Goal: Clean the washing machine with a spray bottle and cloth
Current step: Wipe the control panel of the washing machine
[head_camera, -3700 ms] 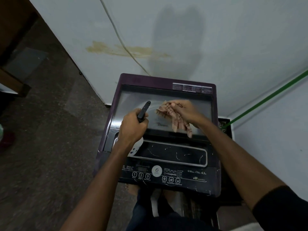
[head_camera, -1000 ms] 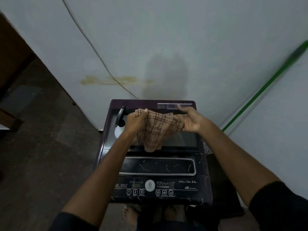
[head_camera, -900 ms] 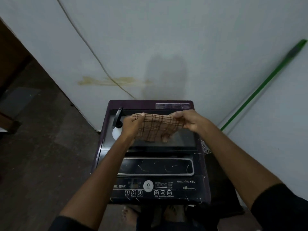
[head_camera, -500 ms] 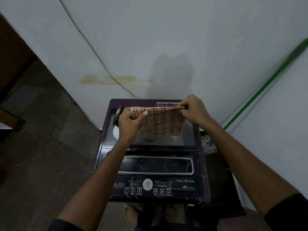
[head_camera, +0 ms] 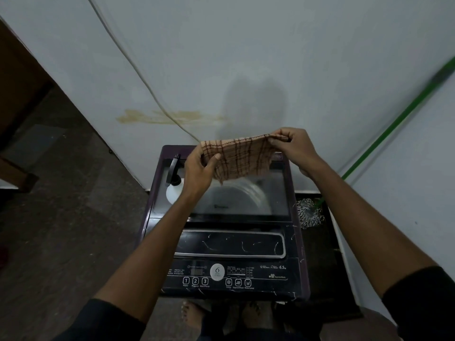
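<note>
Both hands pinch the tan checked cloth (head_camera: 240, 159) by its top edge, left hand (head_camera: 199, 168) and right hand (head_camera: 294, 146) spreading it above the purple top-loading washing machine (head_camera: 231, 232). The white spray bottle (head_camera: 174, 185) stands on the lid's left. Best fold it into a flat pad before wiping.

On your washing machine (head_camera: 231, 247) control panel (head_camera: 229, 276) you can read "6", "6.5 kg", and buttons "1", "2", "3".

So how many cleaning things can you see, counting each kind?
Brown checked cloth, held in both hands: 1
White spray bottle with black nozzle, on the washer lid: 1
Green-handled string mop, beside the washer: 1
Total: 3
</note>
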A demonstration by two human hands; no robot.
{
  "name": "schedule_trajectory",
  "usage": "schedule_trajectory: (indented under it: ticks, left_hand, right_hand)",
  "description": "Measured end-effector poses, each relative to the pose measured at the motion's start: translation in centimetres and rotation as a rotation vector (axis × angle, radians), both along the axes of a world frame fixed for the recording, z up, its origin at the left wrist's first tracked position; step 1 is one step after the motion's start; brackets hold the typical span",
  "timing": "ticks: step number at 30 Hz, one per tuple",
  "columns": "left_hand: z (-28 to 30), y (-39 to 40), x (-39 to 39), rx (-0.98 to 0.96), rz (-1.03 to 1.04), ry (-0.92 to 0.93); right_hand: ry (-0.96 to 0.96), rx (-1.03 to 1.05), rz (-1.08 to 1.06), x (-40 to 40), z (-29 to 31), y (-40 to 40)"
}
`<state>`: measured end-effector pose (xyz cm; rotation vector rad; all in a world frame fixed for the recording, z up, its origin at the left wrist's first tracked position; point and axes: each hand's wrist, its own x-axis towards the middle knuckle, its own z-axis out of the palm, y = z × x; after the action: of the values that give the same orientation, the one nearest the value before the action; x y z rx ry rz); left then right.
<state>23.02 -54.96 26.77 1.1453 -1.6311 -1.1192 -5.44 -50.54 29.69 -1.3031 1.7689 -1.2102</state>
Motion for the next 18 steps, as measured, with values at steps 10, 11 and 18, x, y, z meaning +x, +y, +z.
schedule_trajectory:
  ticks: [10,11,18]
  left_hand:
    - [-7.8,3.7,1.7,0.361,-0.037,-0.295]
    - [-8.0,3.7,1.4,0.396,-0.027,-0.301]
    - [-8.6,2.3,0.3,0.382,-0.036,-0.546]
  right_hand:
    - [0.213,0.369,0.15,1.8,-7.0,4.4]
    - [0.267,0.363,0.115,2.4,-7.5,4.1]
    - [0.794,0.249,0.208,5.9,-8.8,3.0]
